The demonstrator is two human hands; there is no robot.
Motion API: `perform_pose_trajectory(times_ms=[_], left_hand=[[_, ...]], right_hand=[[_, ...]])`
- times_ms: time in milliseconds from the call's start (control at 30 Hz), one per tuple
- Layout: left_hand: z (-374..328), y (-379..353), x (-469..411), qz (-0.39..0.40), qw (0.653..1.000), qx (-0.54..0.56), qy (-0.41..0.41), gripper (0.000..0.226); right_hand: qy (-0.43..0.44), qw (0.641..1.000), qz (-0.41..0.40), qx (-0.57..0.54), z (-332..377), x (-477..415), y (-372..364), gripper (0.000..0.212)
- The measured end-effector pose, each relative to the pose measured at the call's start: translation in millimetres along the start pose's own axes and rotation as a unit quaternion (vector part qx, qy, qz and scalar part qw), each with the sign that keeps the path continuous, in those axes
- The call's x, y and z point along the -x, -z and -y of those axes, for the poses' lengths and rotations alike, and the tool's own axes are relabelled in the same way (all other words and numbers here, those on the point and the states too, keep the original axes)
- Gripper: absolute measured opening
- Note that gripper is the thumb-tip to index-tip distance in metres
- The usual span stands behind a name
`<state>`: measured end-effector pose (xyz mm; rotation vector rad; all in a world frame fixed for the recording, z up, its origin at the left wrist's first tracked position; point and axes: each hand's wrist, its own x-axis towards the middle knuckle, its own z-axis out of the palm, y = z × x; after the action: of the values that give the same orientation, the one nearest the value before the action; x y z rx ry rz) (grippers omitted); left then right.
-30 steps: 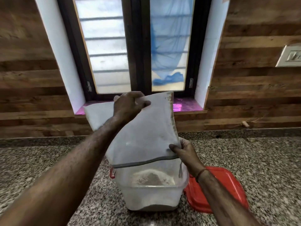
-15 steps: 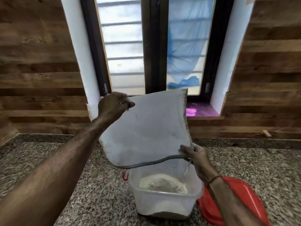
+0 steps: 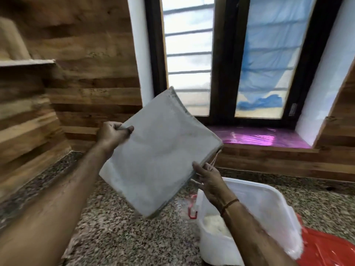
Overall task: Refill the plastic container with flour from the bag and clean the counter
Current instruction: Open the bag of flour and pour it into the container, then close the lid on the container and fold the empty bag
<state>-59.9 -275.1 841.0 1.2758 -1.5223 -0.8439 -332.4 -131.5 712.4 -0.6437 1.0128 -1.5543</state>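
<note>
Left hand (image 3: 112, 134) and right hand (image 3: 208, 181) pinch bag (image 3: 159, 150), long axis diagonal.

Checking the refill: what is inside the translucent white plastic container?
White flour lies inside the translucent white plastic container; the right forearm hides part of it, so depth is unclear.

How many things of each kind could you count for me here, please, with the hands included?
bag: 1
container: 1
lid: 1
hands: 2, the left hand and the right hand, both holding the bag
Total: 5
</note>
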Motion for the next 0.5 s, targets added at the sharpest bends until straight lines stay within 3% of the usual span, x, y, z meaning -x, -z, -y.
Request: perform_pose_trajectory(times_ms=[233,333,433,500], left_hand=[[187.7,62.3,9.8,-0.053,0.971,0.058,0.226,0.012],[271.5,65.2,36.8,-0.033,0.950,0.055,0.307,0.004],[326.9,53.3,71.2,0.012,0.932,0.019,0.361,0.010],[341.1,46.4,89.1,0.033,0.930,-0.033,0.364,0.027]], right_hand=[[-0.033,0.981,-0.103,0.160,-107.7,-44.0,-85.2,0.020],[-0.044,0.961,-0.129,0.242,-153.0,-50.2,-90.8,0.029],[-0.049,0.936,-0.132,0.322,-194.3,-45.9,-79.1,0.044],[-0.056,0.917,-0.132,0.372,-214.1,-35.8,-67.4,0.060]])
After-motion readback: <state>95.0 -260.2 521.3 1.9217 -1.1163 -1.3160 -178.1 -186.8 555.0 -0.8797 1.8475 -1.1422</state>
